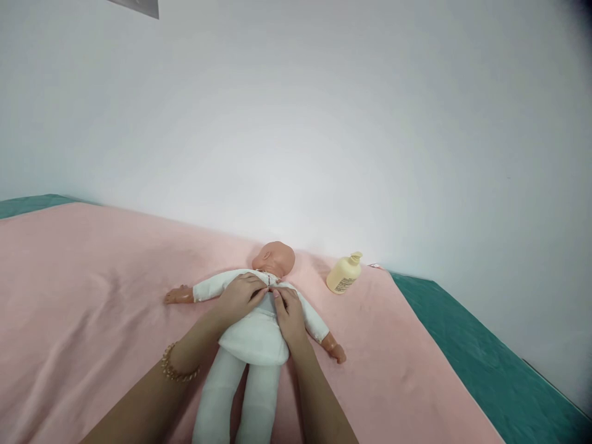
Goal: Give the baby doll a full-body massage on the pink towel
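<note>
I have both hands on the doll (256,336), which lies stretched out in the middle of the pink blanket (115,290), its head toward the wall. My left hand (243,296) rests on one side of its chest and my right hand (290,308) on the other, the fingertips nearly meeting below the neckline. In each grip the thumb and fingers are bent in close together against the white cloth; I cannot tell whether either one pinches a fold of it. A bracelet (173,367) of small, rounded, translucent beads circles my left wrist.

The doll's head (276,258) is smooth, rounded and hairless, moulded in a tan, plastic-looking material, and turned to one side so that an ear shows. White fabric covers the torso and the tube-shaped arms, which spread outward and end in glossy moulded hands. A soft flare of the same white widens over the hips, and two padded-looking legs run down past the bottom of my view.

Beyond my right hand a pale yellow pump bottle (343,275) stands upright, round-shouldered, with small dark print on its side. The blanket has a matte, soft-looking nap, creased in long ridges on the left. Green quilted bedding (462,333) shows past its edges at both sides. Behind it all rises a plain, pale wall (296,123), brightest near the centre, with the corner of a grey panel (143,6) at upper left.
</note>
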Action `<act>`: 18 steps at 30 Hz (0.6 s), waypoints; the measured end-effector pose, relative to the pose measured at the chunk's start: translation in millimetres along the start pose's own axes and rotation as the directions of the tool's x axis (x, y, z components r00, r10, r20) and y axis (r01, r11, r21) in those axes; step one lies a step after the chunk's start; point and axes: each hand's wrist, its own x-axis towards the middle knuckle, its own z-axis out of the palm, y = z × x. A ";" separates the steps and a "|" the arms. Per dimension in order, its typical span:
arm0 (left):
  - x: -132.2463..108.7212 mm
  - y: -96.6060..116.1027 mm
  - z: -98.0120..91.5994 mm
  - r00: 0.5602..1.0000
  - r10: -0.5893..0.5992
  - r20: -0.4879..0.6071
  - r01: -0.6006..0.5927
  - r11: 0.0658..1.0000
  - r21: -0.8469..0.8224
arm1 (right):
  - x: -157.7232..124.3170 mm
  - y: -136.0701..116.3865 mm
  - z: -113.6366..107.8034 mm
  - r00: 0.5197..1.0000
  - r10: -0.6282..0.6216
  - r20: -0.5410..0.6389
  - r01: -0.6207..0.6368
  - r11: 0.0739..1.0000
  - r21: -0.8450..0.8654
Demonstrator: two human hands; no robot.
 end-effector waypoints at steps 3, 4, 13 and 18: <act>0.7 1.8 -1.1 1.000 0.000 -0.007 0.000 1.000 -0.004 | -0.6 -0.1 0.3 1.000 0.009 -0.003 -0.009 1.000 0.004; 0.8 2.4 -1.5 1.000 0.002 -0.008 -0.002 1.000 -0.003 | -0.9 -0.2 0.4 1.000 0.011 -0.003 -0.011 1.000 0.006; -0.7 -0.7 1.3 0.996 0.019 -0.087 -0.014 0.999 0.053 | -4.5 1.6 2.3 0.999 0.013 -0.047 -0.010 0.999 0.046; -1.8 -4.0 4.2 0.999 0.000 -0.034 0.001 0.999 0.049 | -5.4 4.8 3.1 0.999 0.038 -0.020 -0.037 0.999 0.027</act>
